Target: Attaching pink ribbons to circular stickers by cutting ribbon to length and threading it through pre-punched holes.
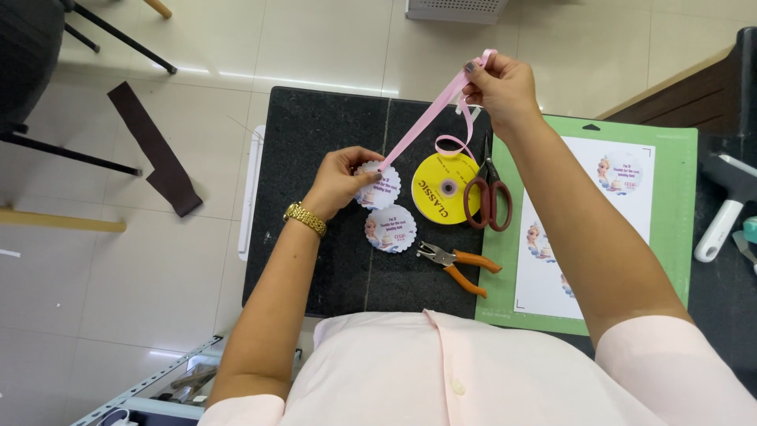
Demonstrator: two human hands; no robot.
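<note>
My left hand [341, 180] pinches a round scalloped paper tag [378, 186] on the black table [315, 134], a gold watch on its wrist. A pink ribbon [426, 126] runs taut from that tag up to my right hand [501, 87], which grips its far end, raised above the table. A second scalloped tag [392, 229] lies just below the first. More ribbon trails down to a yellow spool [443, 188] lying flat beside the tags.
Red-handled scissors [487, 199] and an orange-handled hole punch [457, 263] lie by the spool. A green cutting mat [670, 197] holds a white printed sheet [583, 237]. A white-handled tool [721, 225] lies at right. A dark strip [154, 150] is on the floor.
</note>
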